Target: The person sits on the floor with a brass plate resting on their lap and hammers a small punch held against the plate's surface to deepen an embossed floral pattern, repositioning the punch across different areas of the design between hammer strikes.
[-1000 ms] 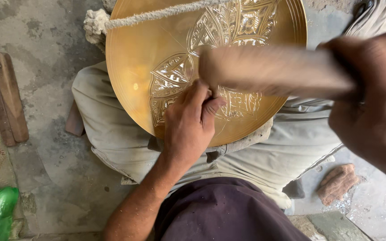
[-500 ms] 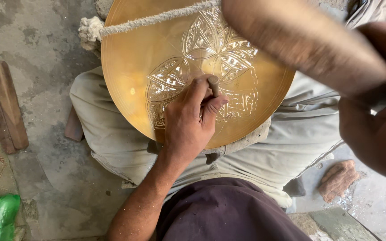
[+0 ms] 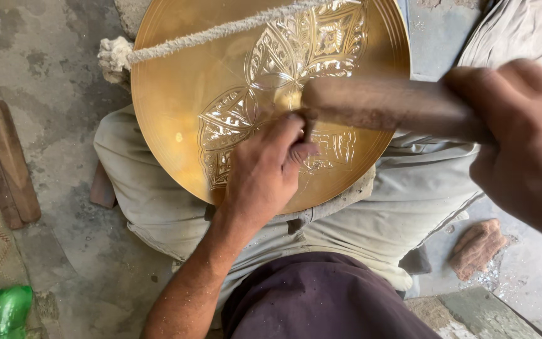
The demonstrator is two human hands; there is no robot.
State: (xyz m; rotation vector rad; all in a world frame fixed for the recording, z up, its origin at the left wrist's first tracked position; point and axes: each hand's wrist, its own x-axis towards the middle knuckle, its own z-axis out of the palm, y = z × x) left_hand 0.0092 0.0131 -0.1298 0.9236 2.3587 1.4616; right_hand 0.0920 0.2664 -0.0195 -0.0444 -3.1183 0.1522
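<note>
Head view:
Plate: brass plate (image 3: 177, 107), round, is rested tilted on the lap; an engraved floral pattern (image 3: 296, 69) is spread over its middle.
Left hand: left hand (image 3: 265, 172) is laid on the plate's lower middle, fingers pressed together and pinched round a thin tool (image 3: 307, 129); little of the tool is shown.
Right hand: right hand (image 3: 525, 135) is closed round the handle of a wooden mallet (image 3: 384, 103), blurred, held just above the left hand's fingertips.
Rope: a pale rope (image 3: 214, 31) is stretched across the plate's upper part, ending in a frayed knot (image 3: 113, 55) at the left rim.
Surface: grey trousers (image 3: 152, 188) are seen under the plate; a dark shirt (image 3: 321, 295) is seen below.
Room: a rough concrete floor (image 3: 51, 63) is shown; wood strips (image 3: 4, 163) lie at left, a green bottle (image 3: 4, 311) in the lower left corner, a reddish rag (image 3: 478, 245) at right.
</note>
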